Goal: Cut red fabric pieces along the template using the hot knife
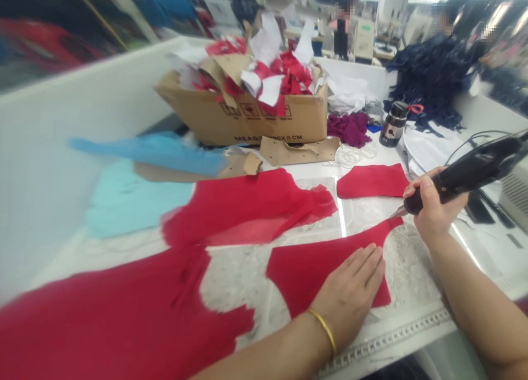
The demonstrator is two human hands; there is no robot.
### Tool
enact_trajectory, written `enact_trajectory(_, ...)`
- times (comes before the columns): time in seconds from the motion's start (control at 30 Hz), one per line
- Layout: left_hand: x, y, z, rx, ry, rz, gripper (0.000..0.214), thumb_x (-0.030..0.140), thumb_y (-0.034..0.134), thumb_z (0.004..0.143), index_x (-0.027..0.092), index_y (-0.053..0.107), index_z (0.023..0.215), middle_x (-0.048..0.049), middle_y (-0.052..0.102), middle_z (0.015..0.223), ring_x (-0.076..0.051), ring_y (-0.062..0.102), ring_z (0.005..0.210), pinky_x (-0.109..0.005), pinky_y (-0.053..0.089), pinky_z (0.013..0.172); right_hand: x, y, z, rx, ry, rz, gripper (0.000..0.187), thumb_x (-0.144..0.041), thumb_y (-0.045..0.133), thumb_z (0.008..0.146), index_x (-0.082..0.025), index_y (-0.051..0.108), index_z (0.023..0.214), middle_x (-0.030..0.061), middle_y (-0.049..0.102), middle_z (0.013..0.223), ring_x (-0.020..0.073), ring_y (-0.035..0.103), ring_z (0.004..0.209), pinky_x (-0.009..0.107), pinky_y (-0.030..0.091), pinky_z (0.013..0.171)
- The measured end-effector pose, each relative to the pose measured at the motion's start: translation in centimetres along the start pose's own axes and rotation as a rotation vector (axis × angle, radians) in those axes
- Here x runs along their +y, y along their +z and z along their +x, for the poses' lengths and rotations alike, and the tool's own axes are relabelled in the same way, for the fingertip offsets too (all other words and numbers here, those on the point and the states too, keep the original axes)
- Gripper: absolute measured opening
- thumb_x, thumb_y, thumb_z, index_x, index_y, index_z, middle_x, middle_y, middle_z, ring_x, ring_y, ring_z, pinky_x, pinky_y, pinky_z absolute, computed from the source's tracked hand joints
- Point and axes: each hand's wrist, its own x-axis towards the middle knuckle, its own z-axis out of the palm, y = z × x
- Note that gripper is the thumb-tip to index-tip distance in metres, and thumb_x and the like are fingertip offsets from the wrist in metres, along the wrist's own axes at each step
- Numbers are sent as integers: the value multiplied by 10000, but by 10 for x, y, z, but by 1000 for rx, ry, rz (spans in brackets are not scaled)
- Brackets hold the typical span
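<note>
My left hand point(350, 289), with a gold bangle at the wrist, lies flat on a cut red fabric piece point(305, 270), fingers stretched out. In my right hand point(437, 209) is a black hand-held power tool point(474, 174) with a pointed metal tip. The tip is at the narrow upper right end of that fabric piece; whether it touches the cloth I cannot tell. Behind it lies a smaller red fabric piece point(371, 181). A larger red piece point(247, 209) with a ragged right end spreads to the left, and more red cloth point(115, 319) covers the near left.
A cardboard box point(264, 119) full of red, white and brown scraps stands at the back. Blue fabric point(157, 154), purple cloth point(350, 128), a dark bottle point(395, 124) and a navy heap point(433, 77) lie around. A measuring tape point(396, 333) runs along the front edge.
</note>
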Motion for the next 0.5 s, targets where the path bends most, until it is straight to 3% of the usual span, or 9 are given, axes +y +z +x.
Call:
enact_trajectory(0.1,-8,-10,0,14,-40,-28,468,48,400,906,78,604,1327,-161,664,1353,-267,588,1311,-419,531,1081,0,-1,0,-10,-1,-1,237,-295,689,863,-259,478,963,-97,579,643,125,608,476,294,535,493)
enact_trajectory(0.23,-37,-36,-4,-4,-211,60,382,47,421,933,90,643,1240,-164,708,1167,-282,647,1110,-447,575,973,-4,-5,0,36,-39,14,339,-363,719,843,-262,460,1037,-95,611,676,127,611,475,303,544,494)
enact_trajectory(0.37,-61,-54,-7,-191,-438,115,170,131,533,947,121,669,1048,-141,674,1020,-305,603,994,-482,564,886,-12,-7,2,69,6,-111,437,-424,759,807,-258,428,1040,-86,630,703,140,620,483,303,531,484)
enact_trajectory(0.43,-61,-58,-8,-295,-547,46,62,139,581,924,147,641,911,-118,645,962,-288,577,953,-462,540,877,-16,-9,5,68,45,-213,479,-465,794,766,-248,453,1022,-45,664,769,159,645,534,318,534,502)
enact_trajectory(0.5,-54,-63,-9,-360,-604,-77,115,129,609,900,173,575,799,-88,615,907,-263,554,922,-426,514,868,-17,-15,10,22,95,-341,480,-499,813,741,-226,521,1007,23,691,868,188,673,634,352,555,574)
